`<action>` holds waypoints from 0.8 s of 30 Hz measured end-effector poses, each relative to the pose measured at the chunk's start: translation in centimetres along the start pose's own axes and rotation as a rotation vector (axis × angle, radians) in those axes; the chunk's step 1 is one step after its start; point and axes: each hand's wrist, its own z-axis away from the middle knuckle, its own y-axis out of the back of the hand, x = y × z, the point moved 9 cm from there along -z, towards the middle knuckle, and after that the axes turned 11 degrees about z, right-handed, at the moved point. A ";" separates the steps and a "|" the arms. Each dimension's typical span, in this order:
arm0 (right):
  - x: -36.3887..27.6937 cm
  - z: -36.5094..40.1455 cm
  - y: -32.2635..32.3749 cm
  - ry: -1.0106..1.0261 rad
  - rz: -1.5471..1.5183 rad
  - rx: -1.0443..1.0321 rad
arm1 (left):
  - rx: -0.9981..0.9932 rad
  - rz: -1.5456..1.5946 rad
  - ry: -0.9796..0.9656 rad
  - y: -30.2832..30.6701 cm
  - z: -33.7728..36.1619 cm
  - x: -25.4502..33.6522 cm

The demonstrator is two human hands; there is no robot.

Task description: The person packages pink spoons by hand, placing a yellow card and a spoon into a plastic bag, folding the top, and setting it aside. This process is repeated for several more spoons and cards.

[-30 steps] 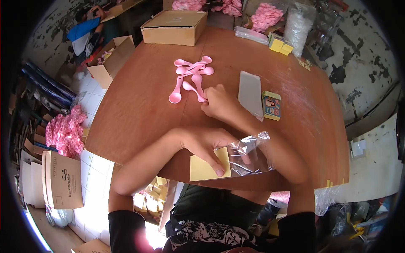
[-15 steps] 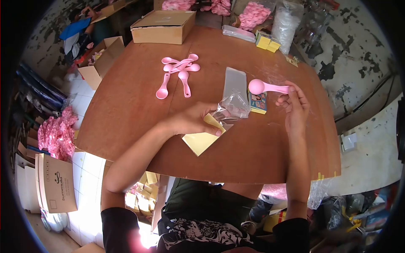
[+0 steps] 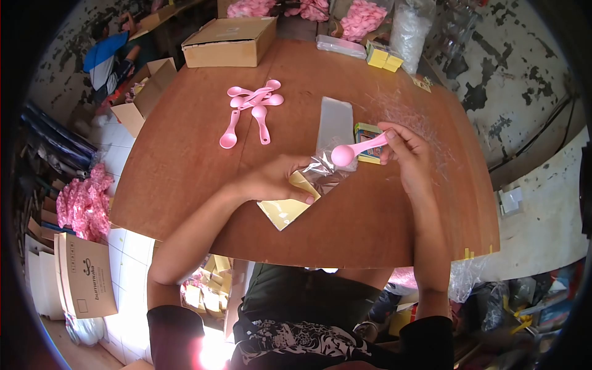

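My left hand [image 3: 280, 180] grips a clear plastic bag [image 3: 322, 170] with a pale yellow card [image 3: 283, 211] in it, the bag's mouth end pointing up and right. Between the thumb and fingers of my right hand [image 3: 404, 148] is the handle of a pink spoon [image 3: 343, 155], its round bowl over the bag's upper end. Behind the spoon lie a small blue and yellow box [image 3: 368, 131] and a stack of clear bags [image 3: 336, 120]. Several pink spoons [image 3: 253, 102] rest in a loose pile further left on the brown table [image 3: 191, 142].
A closed cardboard box [image 3: 229, 46] stands at the table's back left. Small yellow boxes [image 3: 383, 57], a flat clear pack [image 3: 341, 46] and a tall plastic roll [image 3: 411, 34] are at the back right. Another person [image 3: 108, 58] is at the far left, beside an open carton [image 3: 148, 92].
My right hand has brought the spoon left and down, close to the bag. The view has shifted slightly, and the other person at the far left is more upright.
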 end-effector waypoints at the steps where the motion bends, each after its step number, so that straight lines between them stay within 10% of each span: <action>1: 0.1 0.1 -0.2 -0.011 0.009 -0.006 | 0.000 -0.001 0.019 0.0 0.0 0.0; 24: -0.2 2.2 -5.2 -0.022 0.087 -0.017 | 0.027 -0.005 -0.042 -1.1 0.0 0.8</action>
